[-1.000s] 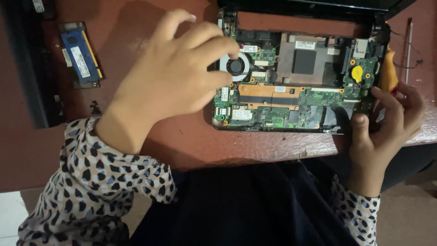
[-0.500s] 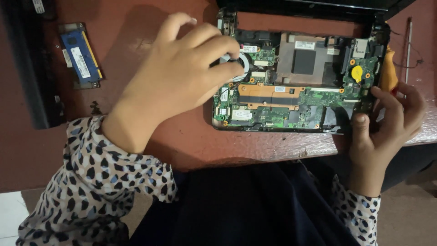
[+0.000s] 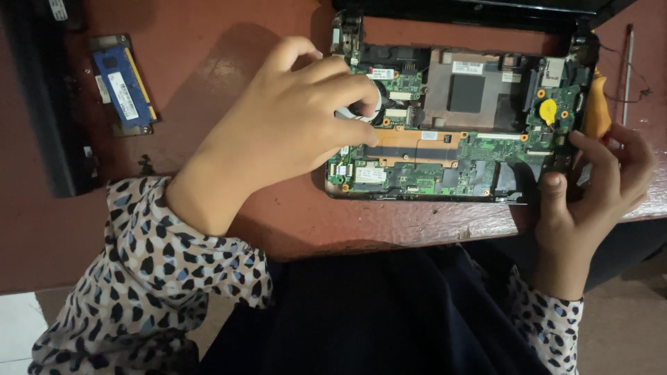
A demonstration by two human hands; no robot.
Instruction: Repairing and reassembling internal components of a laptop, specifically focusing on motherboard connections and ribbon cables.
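The opened laptop [image 3: 458, 125] lies near the front edge of the reddish surface [image 3: 208, 62], its green board [image 3: 445, 156] bare and facing up, with a yellow round cell [image 3: 549, 109] toward the right end.

The left hand [image 3: 292, 118] comes in from the laptop's left, wrist bent, palm down, knuckles raised over the board's left part. Its fingers [image 3: 347, 90] curl down onto the fan [image 3: 367, 111] area; the grip is narrow, fingertips pinched close on something small there, though what they pinch cannot be told.

The right hand [image 3: 590, 187] sits at the laptop's right front corner, thumb pressed up against the front edge, fingers wrapped round the right side. Its grip is closed on the laptop's corner, and a yellow-handled tool [image 3: 596, 114] shows just behind those fingers.

Well left of the laptop lies a blue memory stick [image 3: 124, 85], and beyond it a long black bar [image 3: 42, 104]. Both sleeves are spotted.
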